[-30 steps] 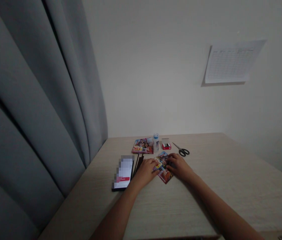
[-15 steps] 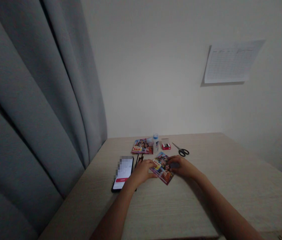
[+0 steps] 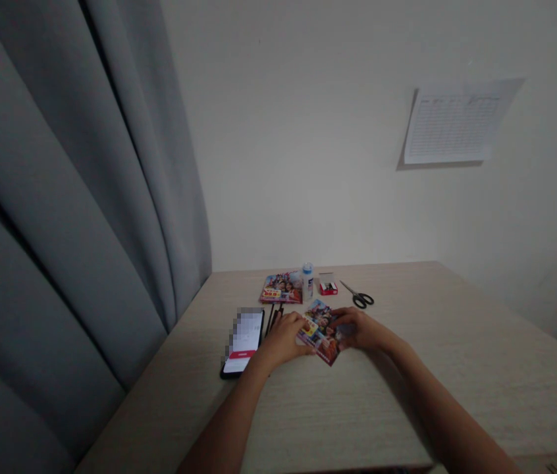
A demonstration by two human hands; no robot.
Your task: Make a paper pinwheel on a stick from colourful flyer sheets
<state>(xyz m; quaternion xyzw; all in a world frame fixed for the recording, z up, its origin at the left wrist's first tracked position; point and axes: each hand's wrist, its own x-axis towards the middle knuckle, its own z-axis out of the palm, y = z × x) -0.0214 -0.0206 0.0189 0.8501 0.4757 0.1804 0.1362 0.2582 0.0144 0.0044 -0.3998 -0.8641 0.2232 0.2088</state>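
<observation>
A colourful printed leaflet [image 3: 325, 339] is turned at an angle on the table between my hands. My left hand [image 3: 288, 339] grips its left edge, fingers on top and thumb at the near side. At the right edge my right hand [image 3: 361, 329] has its fingers curled over the leaflet, with the thumb lower down. Beside my left hand lies a phone [image 3: 245, 345] with its screen lit. Several thin dark pens or sticks [image 3: 273, 316] lie partly hidden behind that hand.
Farther back are a stack of similar leaflets [image 3: 281, 289], a clear bottle with a blue cap [image 3: 307, 282], a small red box [image 3: 328, 287] and black-handled scissors [image 3: 360, 297]. A grey curtain [image 3: 110, 197] hangs on the left. The pale table [image 3: 456, 368] meets the wall behind.
My left thumb has shifted slightly right along the leaflet's near edge. The right thumb has moved a little lower. The leaflet stays nearly in place.
</observation>
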